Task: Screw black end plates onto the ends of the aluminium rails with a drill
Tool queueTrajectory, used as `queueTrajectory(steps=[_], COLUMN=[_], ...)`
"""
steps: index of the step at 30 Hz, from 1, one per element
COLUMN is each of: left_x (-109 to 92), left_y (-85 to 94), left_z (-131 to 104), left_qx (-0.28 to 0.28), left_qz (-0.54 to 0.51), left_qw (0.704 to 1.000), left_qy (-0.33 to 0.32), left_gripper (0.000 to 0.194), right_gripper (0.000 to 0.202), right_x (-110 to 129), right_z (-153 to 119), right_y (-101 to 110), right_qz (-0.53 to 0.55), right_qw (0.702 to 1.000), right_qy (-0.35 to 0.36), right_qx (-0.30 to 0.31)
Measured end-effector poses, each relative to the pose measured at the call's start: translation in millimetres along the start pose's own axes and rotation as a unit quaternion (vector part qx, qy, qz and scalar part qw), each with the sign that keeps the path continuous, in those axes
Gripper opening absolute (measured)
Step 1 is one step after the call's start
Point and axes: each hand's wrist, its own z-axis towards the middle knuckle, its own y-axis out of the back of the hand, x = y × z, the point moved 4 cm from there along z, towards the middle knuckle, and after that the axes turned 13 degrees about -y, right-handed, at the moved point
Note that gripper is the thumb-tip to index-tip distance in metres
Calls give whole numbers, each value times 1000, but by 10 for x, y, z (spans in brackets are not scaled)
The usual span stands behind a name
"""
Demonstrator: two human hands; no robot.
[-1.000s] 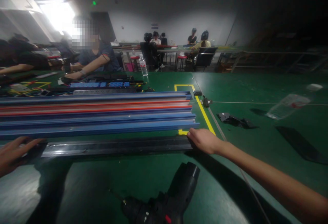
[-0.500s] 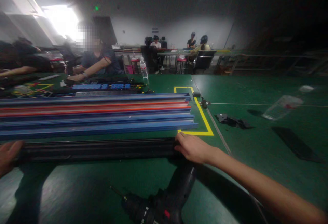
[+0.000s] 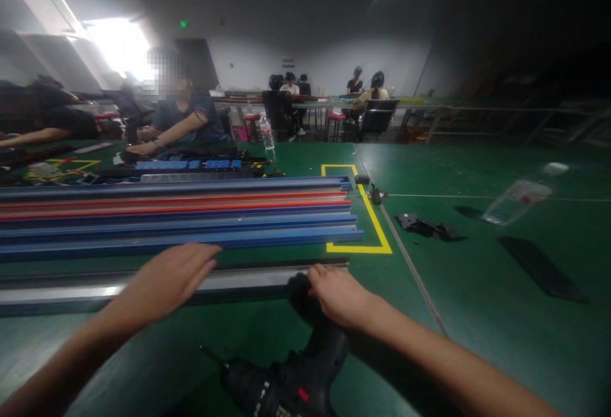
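Observation:
A long dark metal channel [image 3: 258, 279] with a bright silvery inner face lies across the green table in front of me. My right hand [image 3: 338, 293] has its fingers curled over the channel's right end, gripping the edge. Above the channel's middle hovers my left hand [image 3: 174, 277], fingers stretched to the right; it hides part of the channel, and I see nothing held in it. A black cordless drill [image 3: 286, 379] with a long bit lies on its side just below, nearest to me.
Beyond the channel lie several blue rails [image 3: 286, 237] and red-edged rails [image 3: 267, 198]. Yellow tape [image 3: 379, 229] marks the table by their ends. To the right are black brackets [image 3: 429, 227] and a tilted water bottle [image 3: 518, 202]. A co-worker [image 3: 186, 111] sits across the table.
The channel has turned, so its silvery face now shows instead of the dark side. My left hand has left the far left end and moved right, over the middle. My right hand stays near the right end.

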Motion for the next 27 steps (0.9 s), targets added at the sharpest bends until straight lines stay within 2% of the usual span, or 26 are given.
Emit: queueTrajectory(steps=[2,4,6,7,10,13,16,20,23,25,27], left_x=[-469,-834,-1062,-1121,-1166,-1149,-1126,-1084,-1035,-985,-961], left_y=[-36,-95,-190,-250,-429,-524,-538,-522,-424,-249,0], left_z=[430,750,962,1036,1169,1207,1203,1195,1167,1117,1034], left_qx=[-25,-30,-22,-12,31,62,69,65,34,-25,-85], left_qz=[-36,-69,-93,-100,-120,-153,-182,-212,-247,-262,-257], left_qw=[997,993,987,986,985,981,977,971,962,959,959], left_qy=[-58,-94,-128,-135,-124,-105,-89,-91,-111,-102,-81], left_gripper=[45,57,70,75,79,79,80,73,66,68,61], right_gripper=[17,21,31,37,49,67,69,60,41,21,15], right_x=[43,108,182,224,210,76,53,253,331,282,170], right_z=[-14,-102,-269,-375,-680,-828,-783,-615,-584,-648,-786], right_y=[39,127,216,241,193,63,-11,-94,-224,-308,-363], right_qz=[-6,-14,-12,-2,33,7,-55,-119,-116,-99,-79], right_qw=[1000,999,998,997,988,978,968,948,943,945,945], right_qy=[-9,-21,-2,41,148,210,246,295,313,311,308], right_qx=[-13,-35,-58,-61,-21,17,17,22,16,-27,-79])
